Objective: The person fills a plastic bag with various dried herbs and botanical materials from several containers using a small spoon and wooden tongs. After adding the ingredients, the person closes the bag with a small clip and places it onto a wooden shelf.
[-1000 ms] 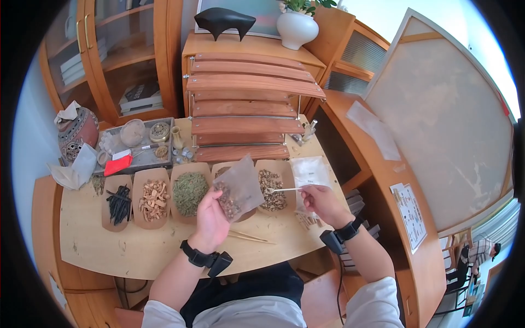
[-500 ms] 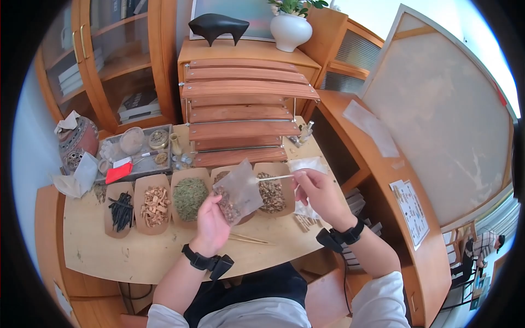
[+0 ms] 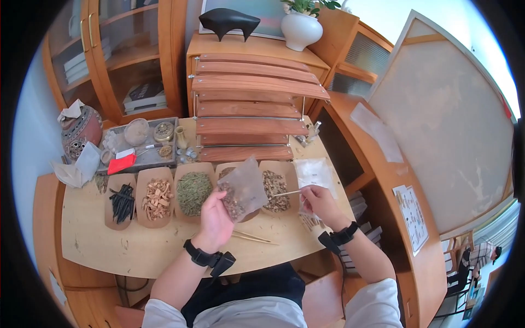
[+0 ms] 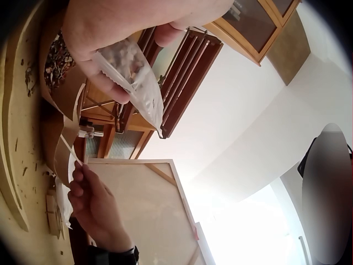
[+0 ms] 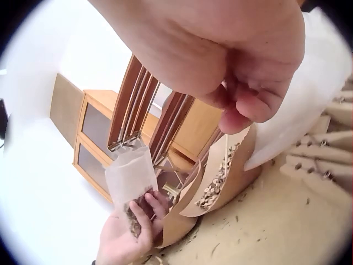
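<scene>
In the head view, my left hand [image 3: 216,221] holds up a translucent pouch [image 3: 246,188], with brown dried bits gathered in its lower part. My right hand [image 3: 321,205] pinches the handle of a thin, pale little spoon [image 3: 288,193]. The spoon's far end is among the chopped dried herbs [image 3: 277,203] in the rightmost paper tray [image 3: 291,174]. From the left wrist, the pouch [image 4: 135,77] shows between thumb and fingers. In the right wrist view my curled fingers [image 5: 256,105] cover most of the spoon's handle.
Left of the pouch stand trays of green herb [image 3: 194,194], pale wood chips [image 3: 157,199] and dark strips [image 3: 122,202]. Wooden tweezers [image 3: 254,236] lie in front. A white bag [image 3: 314,172] and wooden clothespins [image 5: 311,171] lie right; a slatted wooden rack [image 3: 251,126] rises behind.
The spoon went from the right tray up to the pouch's edge half a second ago, and is now back down in that tray. My left hand keeps holding the pouch in about the same place.
</scene>
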### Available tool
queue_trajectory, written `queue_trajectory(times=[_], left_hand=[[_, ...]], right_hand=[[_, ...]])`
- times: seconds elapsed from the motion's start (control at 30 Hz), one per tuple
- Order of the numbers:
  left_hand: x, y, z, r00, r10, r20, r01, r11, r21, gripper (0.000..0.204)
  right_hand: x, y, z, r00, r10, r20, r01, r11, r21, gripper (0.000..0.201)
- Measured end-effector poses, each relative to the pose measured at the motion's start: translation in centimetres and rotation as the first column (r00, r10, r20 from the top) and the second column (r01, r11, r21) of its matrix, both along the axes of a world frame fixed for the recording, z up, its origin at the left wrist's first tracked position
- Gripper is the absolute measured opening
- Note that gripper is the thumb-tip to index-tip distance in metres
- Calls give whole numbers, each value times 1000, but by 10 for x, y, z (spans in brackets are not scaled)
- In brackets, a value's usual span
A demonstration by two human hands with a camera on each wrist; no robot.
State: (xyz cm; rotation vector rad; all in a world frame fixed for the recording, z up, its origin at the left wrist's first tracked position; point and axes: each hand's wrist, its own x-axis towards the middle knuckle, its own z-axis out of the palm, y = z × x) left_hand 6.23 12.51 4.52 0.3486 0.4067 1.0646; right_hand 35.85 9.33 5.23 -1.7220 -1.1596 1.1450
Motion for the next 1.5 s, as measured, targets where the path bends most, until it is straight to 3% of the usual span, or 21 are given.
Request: queue_trajectory(times=[0.43, 0.57, 0.77, 0.87, 1.0, 1.13, 1.23, 1.37, 1.5], left_hand=[[0, -1, 3, 999, -1, -32, 0, 1000, -4, 51], [0, -1, 1, 999, 2, -40, -2, 1000, 8, 51], [2, -2, 3, 999, -6, -47, 7, 1000, 22, 52], [2, -3, 6, 998, -18, -54, 20, 999, 34, 53], [0, -3, 6, 999, -23, -44, 24, 999, 26, 53], [-1, -2, 4, 999, -24, -23, 24, 1000, 14, 52], [-1, -1, 2, 1000, -18, -18, 18, 1000, 12, 52], [0, -1, 1, 1000, -10, -12, 10, 1000, 16, 51], [1, -2, 3, 1000, -6, -19, 6, 1000, 3, 51]], right_hand=[[4, 0, 6, 906, -131, -403, 67, 983, -168, 20], [11, 3, 17, 900, -111, -421, 74, 992, -105, 18], [-10, 4, 70, 896, -37, -443, 46, 999, 11, 19], [-29, 2, 79, 931, 5, -366, 14, 999, 49, 22], [-48, -9, 88, 989, 79, -121, -52, 976, 212, 27], [-22, -7, 70, 993, -40, -108, 65, 968, 244, 26], [0, -4, 45, 989, -74, 127, 49, 980, 190, 26], [10, -9, 25, 964, -16, 265, -24, 989, 145, 27], [-1, -7, 11, 999, -12, 52, 12, 1000, 4, 25]])
